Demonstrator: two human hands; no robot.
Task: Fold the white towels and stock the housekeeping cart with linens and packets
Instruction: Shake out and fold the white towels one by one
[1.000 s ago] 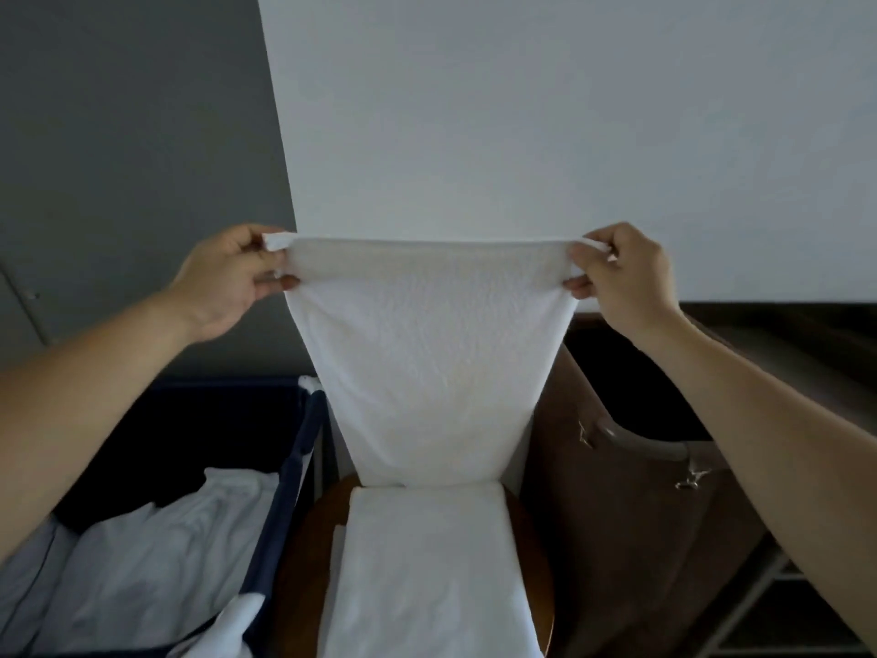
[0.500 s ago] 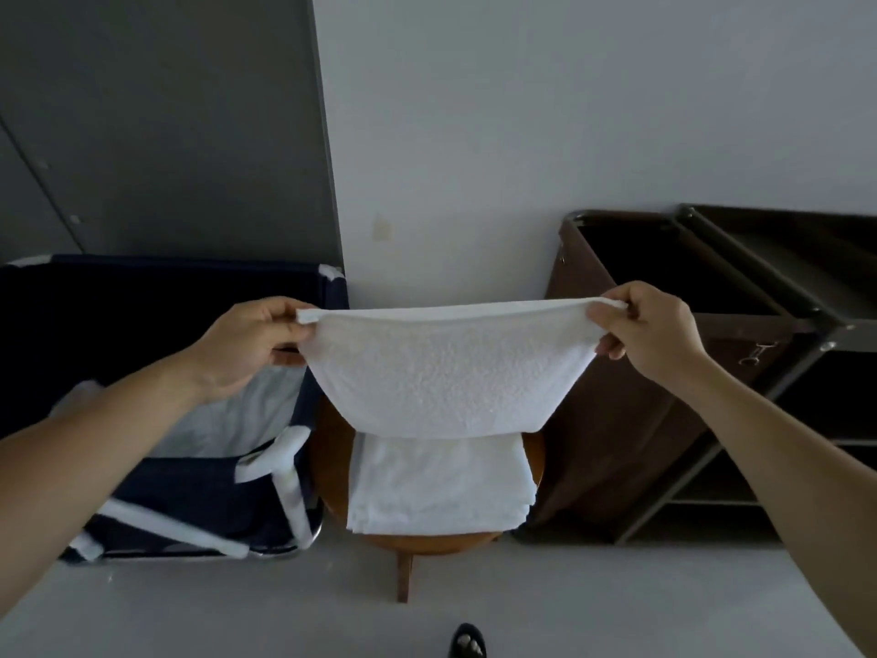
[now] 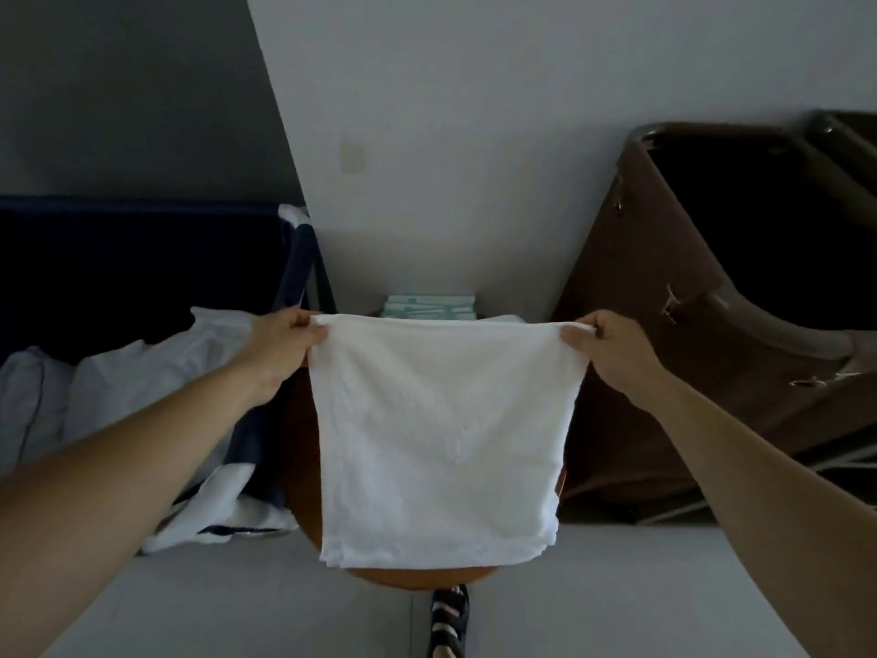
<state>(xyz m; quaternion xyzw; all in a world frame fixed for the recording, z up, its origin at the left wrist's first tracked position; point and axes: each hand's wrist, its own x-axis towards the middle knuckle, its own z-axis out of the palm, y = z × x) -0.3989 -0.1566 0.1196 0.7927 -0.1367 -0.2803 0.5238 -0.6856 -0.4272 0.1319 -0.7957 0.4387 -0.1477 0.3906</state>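
Note:
A white towel (image 3: 441, 434), folded over on itself, lies spread on a round wooden stool (image 3: 422, 576). My left hand (image 3: 284, 341) pinches its far left corner and my right hand (image 3: 605, 344) pinches its far right corner, both at the towel's far edge. A stack of pale green and white packets (image 3: 429, 307) sits just beyond the towel, against the wall. The housekeeping cart (image 3: 740, 334) with its brown bag stands to the right of the stool.
A dark blue laundry hamper (image 3: 142, 258) holding loose white linens (image 3: 142, 382) stands to the left of the stool. A white wall rises behind. My sandalled foot (image 3: 448, 619) shows on the pale floor below the stool.
Both hands have lowered the towel's upper half down and forward over the lower half on the stool. The view has tilted down, and the packets now show behind the towel.

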